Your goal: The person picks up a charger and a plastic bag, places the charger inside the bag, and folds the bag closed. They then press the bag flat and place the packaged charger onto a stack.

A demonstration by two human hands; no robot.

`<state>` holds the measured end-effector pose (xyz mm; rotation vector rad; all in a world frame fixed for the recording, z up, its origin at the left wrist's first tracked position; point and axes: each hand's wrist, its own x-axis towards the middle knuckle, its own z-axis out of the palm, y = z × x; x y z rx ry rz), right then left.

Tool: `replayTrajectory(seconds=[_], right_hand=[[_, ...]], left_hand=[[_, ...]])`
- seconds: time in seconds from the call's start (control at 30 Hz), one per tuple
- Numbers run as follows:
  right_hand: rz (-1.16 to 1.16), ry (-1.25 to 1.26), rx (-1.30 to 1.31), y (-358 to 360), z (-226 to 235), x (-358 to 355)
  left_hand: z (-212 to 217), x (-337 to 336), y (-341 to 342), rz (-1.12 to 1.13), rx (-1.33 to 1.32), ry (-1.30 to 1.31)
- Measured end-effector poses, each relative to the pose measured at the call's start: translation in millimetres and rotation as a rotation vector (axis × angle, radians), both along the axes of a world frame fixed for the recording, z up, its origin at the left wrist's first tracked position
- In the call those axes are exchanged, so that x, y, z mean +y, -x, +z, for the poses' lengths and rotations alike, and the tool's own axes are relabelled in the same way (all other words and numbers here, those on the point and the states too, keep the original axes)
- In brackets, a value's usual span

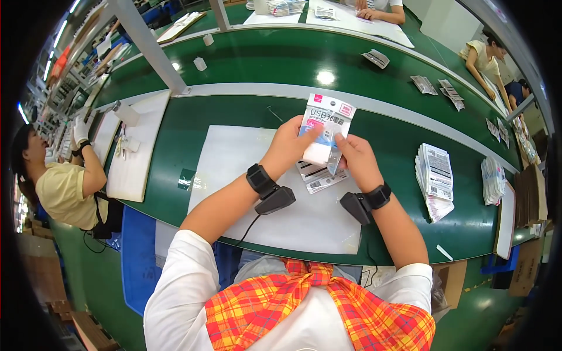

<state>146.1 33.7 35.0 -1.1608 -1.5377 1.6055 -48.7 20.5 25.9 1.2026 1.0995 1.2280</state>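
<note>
Above the white mat [228, 193], I hold up a small clear plastic retail pouch [331, 111] with a printed pink, white and blue front and a white block-like item low inside. My left hand [288, 145] grips its left side, thumb across the front. On the right edge, my right hand [357, 159] pinches the clear film between thumb and fingers. Beneath the held pouch, a second pouch [319, 179] lies on the mat, its printed back facing up and partly covered. Both of my wrists wear black bands with dark boxy devices.
To the right lie a fanned stack of pouches [437, 175] and another bundle [493, 181]. Loose pouches [424, 85] rest on the green strip beyond the pale rail [252, 89]. A metal post [146, 47] rises at left. Co-workers sit left and across; a blue bin [136, 263] stands below.
</note>
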Motion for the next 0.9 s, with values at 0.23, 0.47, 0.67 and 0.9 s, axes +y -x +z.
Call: replayTrajectory(seconds=[0.23, 0.47, 0.67, 0.9], right_hand=[[-0.116, -0.05, 0.33, -9, -19, 18], [0.369, -1.111, -0.568, -43, -16, -11], [0.44, -0.883, -0.724, 1, -25, -37], [0.41, -0.778, -0.584, 6, -31, -34]], left_hand=[[-17, 10, 10, 0.006, -0.118, -0.021], [-33, -25, 41, -0.405, 1.091, -0.582], [-24, -30, 14, -0.379, 1.12, -0.499], [-31, -36, 12, -0.31, 1.135, -0.469]])
